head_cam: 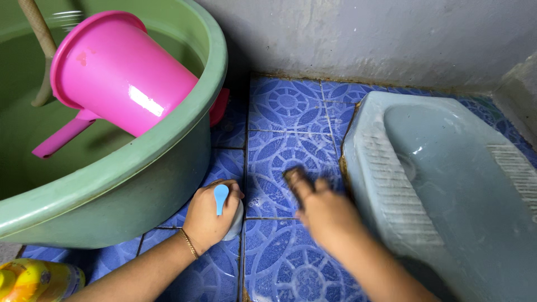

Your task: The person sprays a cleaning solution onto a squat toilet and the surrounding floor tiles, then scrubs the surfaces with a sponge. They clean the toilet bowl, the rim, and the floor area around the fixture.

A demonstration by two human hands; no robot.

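Pale blue plastic brush handle point(221, 197) pokes up out of the left hand point(210, 218), which is closed around it low on the blue patterned floor tiles point(285, 128), just beside the big green plastic basin point(168, 168). A pink plastic dipper point(120, 72) leans inside that basin. Close to the right of the brush, the right hand point(324, 215) is blurred over the tiles beside the grey squat toilet pan point(447, 184); I cannot tell whether it is open or closed.
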